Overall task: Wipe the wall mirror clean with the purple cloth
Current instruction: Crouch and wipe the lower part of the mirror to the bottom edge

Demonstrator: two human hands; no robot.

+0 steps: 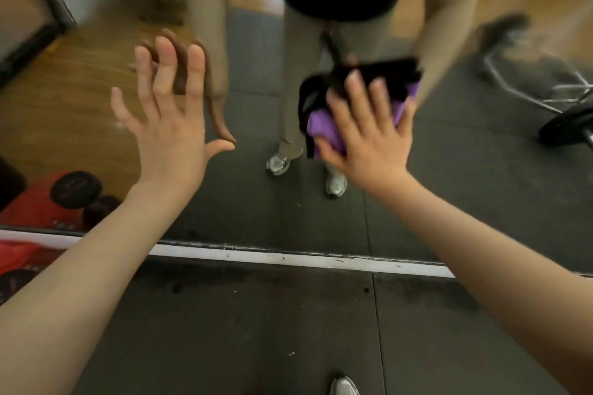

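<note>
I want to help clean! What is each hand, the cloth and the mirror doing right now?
left hand: fingers spread, on the glass, holding nothing.
right hand: fingers straight, presses the cloth flat.
purple cloth: bunched against the mirror under the right hand.
wall mirror: upright, reflecting the person.

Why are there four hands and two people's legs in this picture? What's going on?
It is only one person! A camera on their head looks down at their own two hands. They stand facing a big wall mirror, so you see copies of the hands, legs and shoes in it. The right hand presses a purple cloth flat against the glass to wipe it. The left hand is open, fingers spread, at the glass. The white strip is the mirror's bottom edge, above the dark floor mat.
</note>
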